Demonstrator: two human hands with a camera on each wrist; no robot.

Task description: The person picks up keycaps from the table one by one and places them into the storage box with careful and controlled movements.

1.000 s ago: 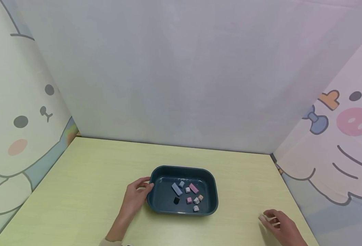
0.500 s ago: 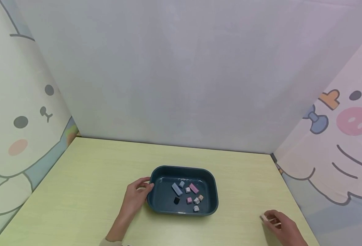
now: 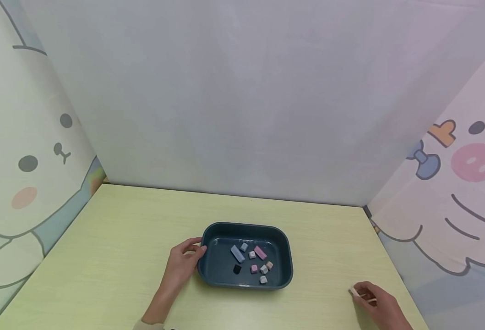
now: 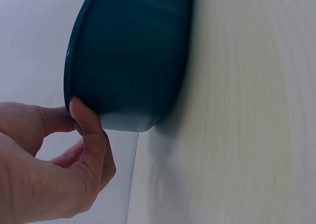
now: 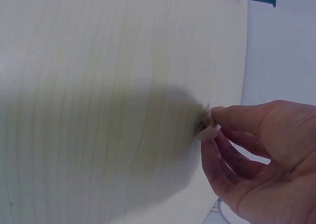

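A dark teal rectangular tray (image 3: 221,280) with rounded corners stands on the table, several small cubes and blocks inside it. My left hand (image 3: 181,263) pinches the tray's left rim, the thumb at the near side in the left wrist view, where the tray wall (image 4: 128,51) fills the top. Off to the right of the tray, low over the table, my right hand (image 3: 380,305) pinches a small whitish piece (image 5: 209,131) between thumb and fingertips. I cannot tell its kind, as the fingers cover part of it.
Inside the tray lie a blue block (image 3: 237,254), a pink block (image 3: 260,252), a black cube (image 3: 237,269) and several pale or pink cubes. The pale wooden table (image 3: 114,256) is bounded by a plain white backdrop (image 3: 234,101) and cartoon-printed side panels.
The whitish piece in my right hand has turned slightly between the fingertips, and that hand has barely shifted. My left hand and the tray have stayed in place.
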